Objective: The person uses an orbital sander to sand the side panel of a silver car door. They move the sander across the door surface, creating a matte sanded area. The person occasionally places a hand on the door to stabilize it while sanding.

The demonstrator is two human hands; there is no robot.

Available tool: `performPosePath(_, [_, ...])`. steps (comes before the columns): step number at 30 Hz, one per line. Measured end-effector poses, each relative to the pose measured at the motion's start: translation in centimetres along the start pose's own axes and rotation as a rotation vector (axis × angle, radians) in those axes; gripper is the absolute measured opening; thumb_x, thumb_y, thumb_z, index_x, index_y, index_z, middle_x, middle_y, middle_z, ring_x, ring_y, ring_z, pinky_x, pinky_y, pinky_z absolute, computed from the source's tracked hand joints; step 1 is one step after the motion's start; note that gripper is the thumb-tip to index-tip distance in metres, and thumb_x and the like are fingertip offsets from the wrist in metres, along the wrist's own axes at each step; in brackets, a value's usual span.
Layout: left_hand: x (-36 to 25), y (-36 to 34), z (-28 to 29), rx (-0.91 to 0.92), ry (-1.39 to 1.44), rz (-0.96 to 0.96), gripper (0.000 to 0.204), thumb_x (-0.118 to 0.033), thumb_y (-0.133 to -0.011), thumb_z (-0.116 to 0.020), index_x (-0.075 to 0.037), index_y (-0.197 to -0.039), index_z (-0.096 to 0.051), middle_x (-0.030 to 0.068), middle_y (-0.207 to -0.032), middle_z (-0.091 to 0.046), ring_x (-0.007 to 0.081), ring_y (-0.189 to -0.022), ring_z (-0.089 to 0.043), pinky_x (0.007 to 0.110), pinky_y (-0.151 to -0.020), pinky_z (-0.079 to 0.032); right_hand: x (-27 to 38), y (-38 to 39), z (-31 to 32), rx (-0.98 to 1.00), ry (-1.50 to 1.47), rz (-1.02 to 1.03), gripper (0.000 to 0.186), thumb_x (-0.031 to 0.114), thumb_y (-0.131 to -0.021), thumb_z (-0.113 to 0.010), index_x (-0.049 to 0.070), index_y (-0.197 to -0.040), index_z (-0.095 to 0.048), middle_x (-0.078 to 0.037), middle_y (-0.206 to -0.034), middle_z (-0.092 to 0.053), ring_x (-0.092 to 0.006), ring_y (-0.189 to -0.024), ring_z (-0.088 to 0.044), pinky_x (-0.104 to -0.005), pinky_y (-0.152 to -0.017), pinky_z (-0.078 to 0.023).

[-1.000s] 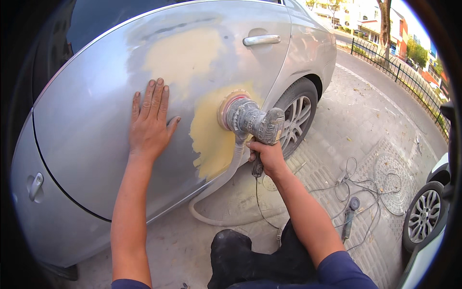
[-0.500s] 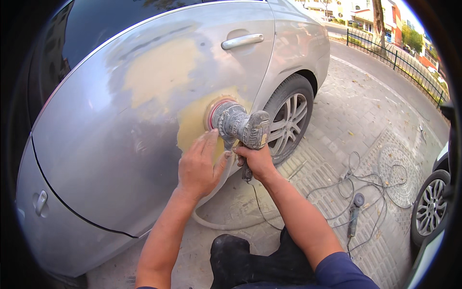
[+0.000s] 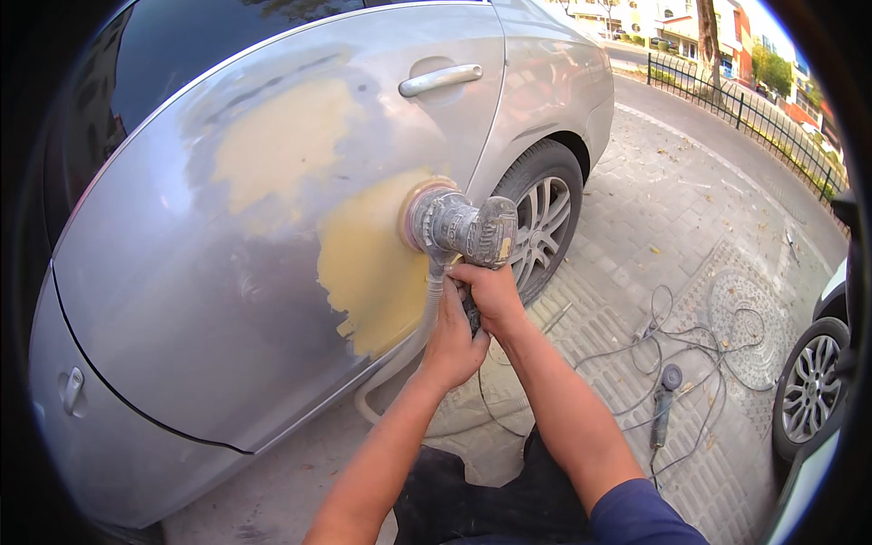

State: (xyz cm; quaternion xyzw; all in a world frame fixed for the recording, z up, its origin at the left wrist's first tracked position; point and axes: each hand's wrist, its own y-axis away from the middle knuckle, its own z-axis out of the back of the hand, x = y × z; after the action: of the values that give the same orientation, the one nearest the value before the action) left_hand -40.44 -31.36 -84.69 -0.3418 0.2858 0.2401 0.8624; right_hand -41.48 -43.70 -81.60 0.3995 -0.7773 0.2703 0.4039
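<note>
A dusty grey orbital sander point(image 3: 457, 224) has its round pad pressed to the silver car door point(image 3: 272, 341), on the right edge of a yellowish filler patch point(image 3: 368, 263). My right hand point(image 3: 493, 298) is closed round the sander's handle. Close below it, my left hand point(image 3: 451, 343) is closed about the lower end of the handle, beside the dust hose point(image 3: 420, 331); some of its fingers are hidden. Higher on the door lies a paler filler patch point(image 3: 283, 145), below and left of the door handle point(image 3: 440, 80).
The rear wheel point(image 3: 540, 222) stands just right of the sander. A second power tool point(image 3: 665, 404) lies on the paving among looped cables point(image 3: 704, 341). Another car's wheel point(image 3: 811, 386) is at the far right. A black fence point(image 3: 736, 113) runs along the road.
My left hand has left the door beside the pad and now grips the sander's lower handle by my right hand. The sander has shifted right across the filler, baring more of the patch.
</note>
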Motion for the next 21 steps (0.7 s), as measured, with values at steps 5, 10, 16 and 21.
performPosePath(5, [-0.1, -1.8, 0.2, 0.017, -0.025, 0.008, 0.100, -0.002, -0.088, -0.071, 0.006, -0.163, -0.004, 0.0329, -0.156, -0.044, 0.0471, -0.146, -0.047, 0.049, -0.121, -0.038, 1.1, -1.6, -0.1, 0.047, -0.024, 0.020, 0.017, -0.003, -0.084, -0.075, -0.001, -0.101, -0.072, -0.005, -0.089, -0.071, -0.0146, -0.073, -0.065, -0.0304, -0.065, -0.053])
performPosePath(10, [-0.6, -0.8, -0.9, 0.112, -0.008, 0.123, 0.105, -0.002, -0.088, -0.071, 0.005, -0.162, 0.002, 0.0337, -0.157, -0.043, 0.0480, -0.147, -0.046, 0.050, -0.121, -0.038, 0.6, -0.6, 0.5, 0.009, 0.019, 0.038, 0.019, -0.004, -0.084, -0.073, -0.002, -0.103, -0.073, -0.006, -0.091, -0.072, -0.0157, -0.075, -0.067, -0.0322, -0.067, -0.054])
performPosePath(16, [0.1, -2.4, -0.5, 0.037, -0.057, -0.003, 0.101, -0.002, -0.090, -0.069, 0.006, -0.162, 0.002, 0.0346, -0.158, -0.042, 0.0492, -0.146, -0.047, 0.051, -0.121, -0.039, 1.4, -1.7, 0.6, 0.012, -0.015, 0.006, 0.022, -0.005, -0.083, -0.073, -0.003, -0.105, -0.073, -0.007, -0.094, -0.073, -0.0171, -0.079, -0.068, -0.0325, -0.069, -0.055])
performPosePath(21, [-0.2, -1.8, -1.1, 0.072, -0.053, -0.004, 0.098, -0.004, -0.092, -0.068, 0.007, -0.161, 0.000, 0.0359, -0.157, -0.042, 0.0500, -0.144, -0.049, 0.051, -0.120, -0.040, 1.4, -0.7, 0.5, -0.061, -0.037, -0.006, 0.023, -0.005, -0.083, -0.073, -0.003, -0.106, -0.072, -0.007, -0.095, -0.072, -0.0175, -0.081, -0.068, -0.0326, -0.072, -0.055])
